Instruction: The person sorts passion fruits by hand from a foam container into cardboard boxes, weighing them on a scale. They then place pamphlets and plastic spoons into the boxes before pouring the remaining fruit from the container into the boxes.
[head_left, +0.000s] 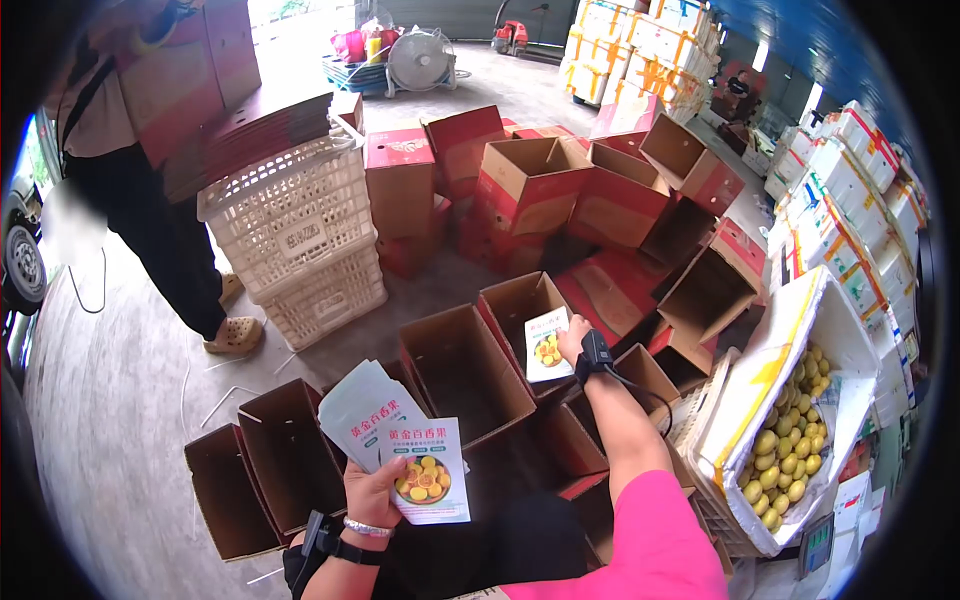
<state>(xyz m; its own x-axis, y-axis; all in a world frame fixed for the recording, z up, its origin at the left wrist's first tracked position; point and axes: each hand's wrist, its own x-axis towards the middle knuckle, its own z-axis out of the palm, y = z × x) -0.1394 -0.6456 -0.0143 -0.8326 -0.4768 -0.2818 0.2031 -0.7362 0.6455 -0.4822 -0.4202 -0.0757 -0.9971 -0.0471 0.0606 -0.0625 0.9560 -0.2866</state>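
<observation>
My left hand is closed on a fanned stack of printed leaflets, the thumb lying over the front one. That front leaflet has red characters and a picture of yellow fruit. Between the fingers of my right hand is a single leaflet of the same print, held over an open cardboard box. Another open box stands just left of it. Two more, an open box and a narrower one, are at the lower left. My right fingertips are partly hidden.
A foam crate of yellow-green fruits stands at the right. Red and brown boxes crowd the floor ahead. White plastic crates bear flattened cardboard, beside a standing person. Foam boxes are stacked behind.
</observation>
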